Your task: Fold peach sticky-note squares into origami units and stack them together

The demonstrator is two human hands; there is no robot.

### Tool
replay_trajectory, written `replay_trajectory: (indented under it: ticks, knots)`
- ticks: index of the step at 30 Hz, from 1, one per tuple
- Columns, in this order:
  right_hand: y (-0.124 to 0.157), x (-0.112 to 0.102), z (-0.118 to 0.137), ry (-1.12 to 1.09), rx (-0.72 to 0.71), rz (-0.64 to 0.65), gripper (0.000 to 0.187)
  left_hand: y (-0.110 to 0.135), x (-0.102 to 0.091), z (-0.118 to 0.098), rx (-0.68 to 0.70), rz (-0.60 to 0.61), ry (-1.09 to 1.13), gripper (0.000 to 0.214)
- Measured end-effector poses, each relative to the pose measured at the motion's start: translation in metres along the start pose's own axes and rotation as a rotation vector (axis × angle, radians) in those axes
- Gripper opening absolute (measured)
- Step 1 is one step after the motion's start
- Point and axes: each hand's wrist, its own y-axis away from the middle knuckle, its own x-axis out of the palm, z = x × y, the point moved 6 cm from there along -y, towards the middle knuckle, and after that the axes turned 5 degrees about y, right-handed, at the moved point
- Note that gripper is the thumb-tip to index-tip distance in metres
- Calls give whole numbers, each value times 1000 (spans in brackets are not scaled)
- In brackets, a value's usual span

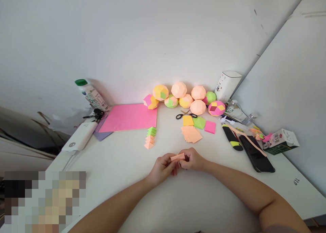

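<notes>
A small folded strip of peach paper is pinched between my two hands near the front middle of the table. My left hand grips its left end, and my right hand has its right end between thumb and fingers. Just beyond lies a fanned stack of peach paper squares, beside yellow paper, green paper and a pink paper pad. To the left, several folded green and peach paper pieces stand in a row. Behind the squares rest black-handled scissors.
Several faceted paper balls sit along the wall, right of a pink sheet. At left are a bottle and a white box-shaped device. On the right lie a phone, a black-and-yellow tool and a carton.
</notes>
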Motion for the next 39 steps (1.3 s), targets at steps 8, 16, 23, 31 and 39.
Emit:
replay_trajectory:
  ticks: [8, 16, 23, 31, 39]
  knots:
    - [-3, -8, -8, -212, 44, -37, 4, -3, -7, -5, -42, -107, 209, 33]
    - [-4, -4, -3, -192, -24, -24, 16, -6, -8, -3, -56, -104, 201, 34]
    - [-2, -1, -1, -120, -42, 5, 24, -7, -5, -1, -100, -60, 65, 31]
    - [-1, -4, 0, -119, -19, -31, 26, -7, -5, -1, -144, -69, 95, 29]
    - [-2, -9, -4, -155, 8, -103, 29, -7, -11, 1, -105, -118, 234, 26]
